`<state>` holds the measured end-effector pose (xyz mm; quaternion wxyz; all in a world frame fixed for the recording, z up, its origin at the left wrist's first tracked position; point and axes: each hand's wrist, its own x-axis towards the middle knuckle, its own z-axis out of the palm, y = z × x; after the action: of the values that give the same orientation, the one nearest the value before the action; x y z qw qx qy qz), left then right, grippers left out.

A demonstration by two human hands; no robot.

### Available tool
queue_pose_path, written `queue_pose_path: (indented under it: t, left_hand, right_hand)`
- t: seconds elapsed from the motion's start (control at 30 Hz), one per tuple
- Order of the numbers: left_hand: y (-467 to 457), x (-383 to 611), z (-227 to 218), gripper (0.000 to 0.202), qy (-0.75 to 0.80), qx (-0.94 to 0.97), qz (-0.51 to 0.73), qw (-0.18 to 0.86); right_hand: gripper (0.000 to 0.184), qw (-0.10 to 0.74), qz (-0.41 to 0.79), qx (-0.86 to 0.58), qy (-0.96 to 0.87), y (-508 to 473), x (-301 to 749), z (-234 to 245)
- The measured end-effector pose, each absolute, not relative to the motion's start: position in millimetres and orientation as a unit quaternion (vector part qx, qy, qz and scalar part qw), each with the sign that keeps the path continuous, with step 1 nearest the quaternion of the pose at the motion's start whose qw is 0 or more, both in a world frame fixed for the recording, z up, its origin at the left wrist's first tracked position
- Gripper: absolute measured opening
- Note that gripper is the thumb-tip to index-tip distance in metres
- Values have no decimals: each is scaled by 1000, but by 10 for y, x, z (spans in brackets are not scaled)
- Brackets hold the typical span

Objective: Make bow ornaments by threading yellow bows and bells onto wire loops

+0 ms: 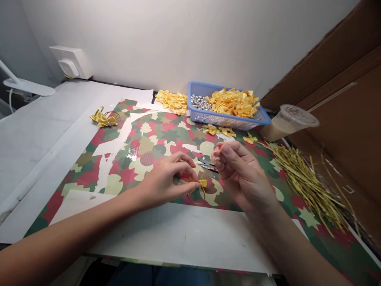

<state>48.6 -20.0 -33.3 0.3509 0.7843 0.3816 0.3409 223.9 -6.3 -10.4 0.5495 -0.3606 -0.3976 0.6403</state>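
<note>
Over the patterned sheet, my left hand (169, 178) pinches a small yellow ribbon bow (203, 183) between thumb and fingers. A thin loop of cord hangs from the bow. My right hand (245, 174) is raised to the right of it, thumb and fingertips pressed together. Whatever those fingertips may hold is hidden or too small to see. Between the hands lies a metal tool with pointed blades (207, 166), partly covered by my right hand, so its kind is unclear.
A blue basket (193, 116) of yellow bows and silver beads stands against the wall, a bow pile (172, 102) beside it. Finished-looking bows with cords (104, 118) lie left. Rightward are a plastic cup (287, 123), a bundle of yellow-green cords (306, 178) and a cardboard box (348, 131).
</note>
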Motion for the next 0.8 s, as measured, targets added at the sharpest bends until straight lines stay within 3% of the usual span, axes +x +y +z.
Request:
queue_pose_path:
  t: [0.53, 0.8]
  left_hand:
    - [-193, 496, -342, 6, 394, 824, 327, 242]
    - [-186, 487, -285, 6, 404, 818, 312, 266]
  right_hand:
    - [15, 541, 658, -337, -402, -77, 2206, -106]
    - [14, 550, 654, -331, -401, -81, 2244, -88]
